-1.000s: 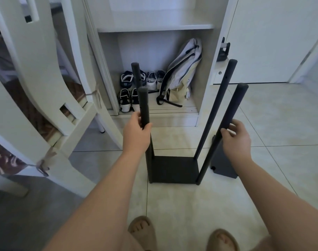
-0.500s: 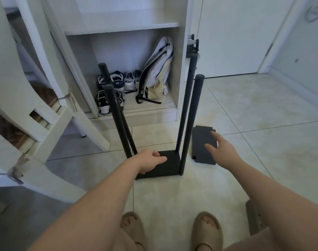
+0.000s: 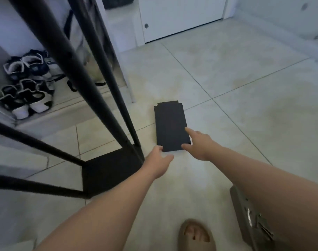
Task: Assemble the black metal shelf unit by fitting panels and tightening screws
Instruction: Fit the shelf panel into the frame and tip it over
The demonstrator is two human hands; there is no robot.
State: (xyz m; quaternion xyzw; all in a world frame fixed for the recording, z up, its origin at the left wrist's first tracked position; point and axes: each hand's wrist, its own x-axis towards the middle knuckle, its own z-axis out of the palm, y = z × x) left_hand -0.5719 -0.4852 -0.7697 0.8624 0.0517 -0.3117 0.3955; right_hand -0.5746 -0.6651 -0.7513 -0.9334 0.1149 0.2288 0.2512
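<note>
Black panel (image 3: 170, 124) lay on the floor (image 3: 245, 87) just right of the shelf frame (image 3: 107, 171); your left hand (image 3: 157, 160) and right hand (image 3: 199, 144) met its near end, fingers spread.

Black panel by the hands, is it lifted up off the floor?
No, the black panel lies flat on the tiled floor.

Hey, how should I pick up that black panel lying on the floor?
Probably by its two long edges near the closer short end, coming from your side. The panel lies flat on the floor, so tip one edge up first; your left hand and right hand are open at that end.
</note>
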